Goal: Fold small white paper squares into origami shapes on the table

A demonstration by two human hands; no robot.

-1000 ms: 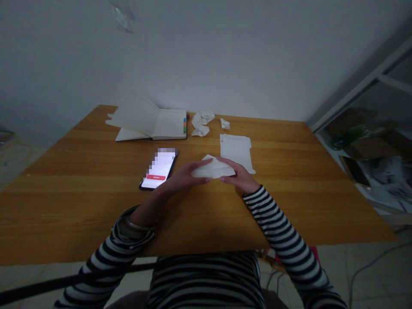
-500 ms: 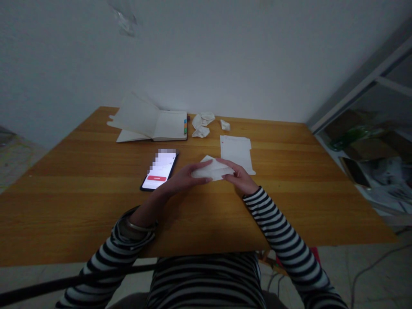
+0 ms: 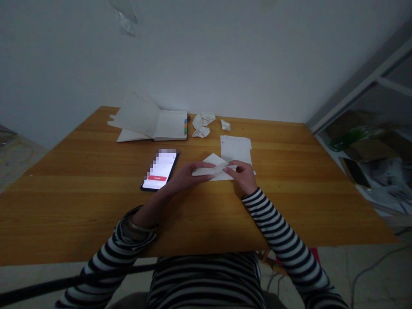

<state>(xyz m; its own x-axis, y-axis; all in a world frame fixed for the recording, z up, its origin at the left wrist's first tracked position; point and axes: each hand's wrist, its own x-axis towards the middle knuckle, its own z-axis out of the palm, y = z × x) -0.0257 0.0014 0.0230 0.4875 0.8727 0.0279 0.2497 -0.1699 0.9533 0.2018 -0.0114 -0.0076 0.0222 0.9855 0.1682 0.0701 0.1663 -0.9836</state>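
Note:
A folded sheet of white paper is held between both hands, low over the middle of the wooden table. My left hand grips its left side, thumb near me and fingers on the far side. My right hand pinches the right part between thumb and index finger. A flap of the paper stands up between the hands, and a pointed part shows behind them. Just beyond my right hand lies a loose white sheet. To the left of my left hand is a phone with its screen lit.
An open notebook with coloured tabs lies at the back left, some pages lifted. Crumpled papers and a smaller crumpled piece sit near the wall. The wooden table ends at a shelf with boxes on the right.
The paper has shifted in my hands and a flap now stands up between them, with a pointed part showing behind. My right fingers have closed into a tighter pinch.

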